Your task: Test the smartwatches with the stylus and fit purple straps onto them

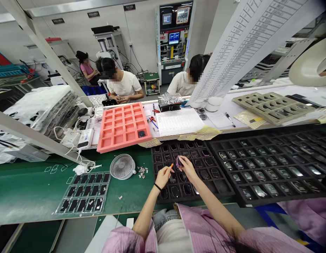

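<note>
Right hand (pixel 188 169) pinches small purple-rimmed case (pixel 179 162) between fingertips, above black compartment tray (pixel 223 186); left hand (pixel 163 177) pinches orange-tipped tool (pixel 171 165). Case seems light, stiff, fragile; best held by edges.

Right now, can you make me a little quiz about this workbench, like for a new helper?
1. Which hand holds the orange-tipped tool: left or right?
2. True or false: the right hand pinches a small purple piece.
3. How many dark items lie in the pink foam tray?

Key: 1. left; 2. true; 3. one.
</note>
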Tool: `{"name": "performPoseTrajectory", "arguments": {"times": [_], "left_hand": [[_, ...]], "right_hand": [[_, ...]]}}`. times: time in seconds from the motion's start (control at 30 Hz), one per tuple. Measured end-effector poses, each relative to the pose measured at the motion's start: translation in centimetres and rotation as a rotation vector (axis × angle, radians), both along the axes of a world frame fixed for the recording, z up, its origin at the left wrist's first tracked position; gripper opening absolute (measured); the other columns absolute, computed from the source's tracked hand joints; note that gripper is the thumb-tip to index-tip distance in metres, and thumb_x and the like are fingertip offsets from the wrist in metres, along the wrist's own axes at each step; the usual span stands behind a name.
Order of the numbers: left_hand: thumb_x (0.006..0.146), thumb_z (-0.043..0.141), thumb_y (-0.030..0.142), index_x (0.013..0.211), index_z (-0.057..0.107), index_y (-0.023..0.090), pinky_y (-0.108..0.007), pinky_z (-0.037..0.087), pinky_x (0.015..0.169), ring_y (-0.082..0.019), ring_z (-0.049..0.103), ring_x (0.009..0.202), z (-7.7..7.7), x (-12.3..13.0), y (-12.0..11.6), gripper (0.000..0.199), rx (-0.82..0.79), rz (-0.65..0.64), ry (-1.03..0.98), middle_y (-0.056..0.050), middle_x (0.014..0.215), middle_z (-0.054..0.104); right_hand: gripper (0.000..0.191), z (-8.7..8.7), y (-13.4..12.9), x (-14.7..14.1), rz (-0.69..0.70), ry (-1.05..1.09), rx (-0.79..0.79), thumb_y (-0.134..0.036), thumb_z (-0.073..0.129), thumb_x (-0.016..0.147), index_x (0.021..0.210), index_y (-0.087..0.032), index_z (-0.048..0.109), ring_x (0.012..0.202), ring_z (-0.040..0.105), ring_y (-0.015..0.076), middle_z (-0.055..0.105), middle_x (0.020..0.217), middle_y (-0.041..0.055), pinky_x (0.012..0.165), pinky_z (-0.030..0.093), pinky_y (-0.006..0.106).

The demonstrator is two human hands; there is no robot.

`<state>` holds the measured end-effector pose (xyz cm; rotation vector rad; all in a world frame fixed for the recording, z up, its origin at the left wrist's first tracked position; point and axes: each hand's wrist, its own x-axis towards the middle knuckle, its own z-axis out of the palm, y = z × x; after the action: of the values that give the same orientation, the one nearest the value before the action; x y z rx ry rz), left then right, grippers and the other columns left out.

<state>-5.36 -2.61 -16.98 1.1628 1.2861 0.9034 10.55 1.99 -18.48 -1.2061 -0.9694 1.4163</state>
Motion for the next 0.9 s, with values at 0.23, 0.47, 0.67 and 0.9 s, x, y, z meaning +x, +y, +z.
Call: {"name": "performPoseTrajectory", "arguments": {"times": [0.23,0.47,0.67,0.9], "left_hand": [[0.077,0.044,0.071,0.065,0.054,0.016,-0.02,0.019,0.039,-0.005,0.028,0.037,4.2,1.5,0.6,0.057,0.05,-0.042,-0.044,0.008,0.042,0.034],[0.076,0.045,0.071,0.065,0.052,0.017,-0.02,0.018,0.04,-0.005,0.025,0.038,5.3,1.6,0.6,0.056,0.07,-0.033,-0.087,0.009,0.043,0.032],[0.078,0.046,0.068,0.063,0.056,0.014,-0.021,0.019,0.043,-0.005,0.027,0.042,5.9,1.2,0.7,0.057,0.134,-0.077,-0.038,0.006,0.045,0.035],[0.079,0.045,0.067,0.065,0.057,0.014,-0.021,0.019,0.043,-0.006,0.026,0.042,6.7,1.3,0.2,0.057,0.144,-0.044,-0.042,0.008,0.045,0.033]], "right_hand": [[0.027,5.4,-0.9,-2.8,0.043,0.434,-0.075,-0.042,0.074,0.07,0.078,-0.023,0.057,0.037,0.041,0.0068,0.053,0.054,-0.006,0.034,0.031,0.02],[0.029,7.7,-0.9,-2.9,0.053,0.495,-0.075,-0.041,0.075,0.069,0.074,-0.022,0.054,0.033,0.038,0.0049,0.052,0.05,-0.0081,0.032,0.031,0.018],[0.03,8.2,-1.1,-3.3,0.034,0.443,-0.094,-0.038,0.079,0.065,0.073,-0.02,0.056,0.031,0.036,0.0038,0.048,0.048,-0.0089,0.03,0.026,0.017],[0.034,8.9,-1.2,-3.7,0.029,0.525,-0.106,-0.041,0.078,0.066,0.064,-0.019,0.052,0.031,0.032,0.0025,0.051,0.05,-0.0077,0.03,0.025,0.018]]}}
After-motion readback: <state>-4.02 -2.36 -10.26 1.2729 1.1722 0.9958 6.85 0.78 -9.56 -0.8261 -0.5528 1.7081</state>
